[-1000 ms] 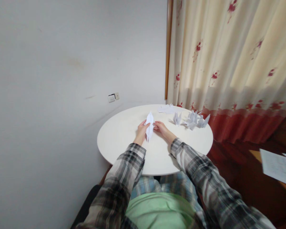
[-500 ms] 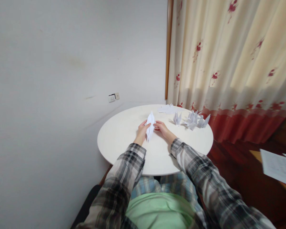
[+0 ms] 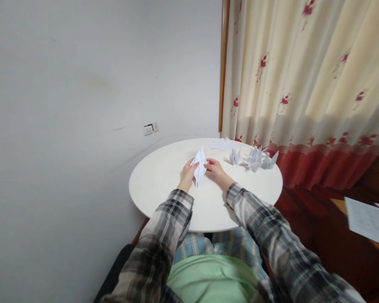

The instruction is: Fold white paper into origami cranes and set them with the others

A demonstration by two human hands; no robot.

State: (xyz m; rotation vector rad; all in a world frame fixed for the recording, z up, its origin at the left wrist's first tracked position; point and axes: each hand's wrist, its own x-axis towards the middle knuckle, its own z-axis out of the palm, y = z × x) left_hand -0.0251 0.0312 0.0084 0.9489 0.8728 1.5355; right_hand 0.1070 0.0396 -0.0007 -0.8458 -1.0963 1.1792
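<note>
Both my hands hold a long, pointed piece of folded white paper [image 3: 199, 167] just above the round white table [image 3: 158, 181]. My left hand [image 3: 188, 170] pinches its left side, fingers closed on the paper. My right hand [image 3: 212, 167] grips the right side, fingers curled against the fold. The paper's tips point away from me and toward me.
Several finished folded paper figures [image 3: 255, 159] stand on the table to the right. Flat white sheets [image 3: 220, 144] lie at the far edge. A floral curtain [image 3: 303, 84] hangs behind, a bare wall on the left. A wooden surface with papers [image 3: 368, 221] is at right.
The folded paper has shifted slightly; its far tip looks a little wider and lower between my fingers. My hands stay in the same place.
</note>
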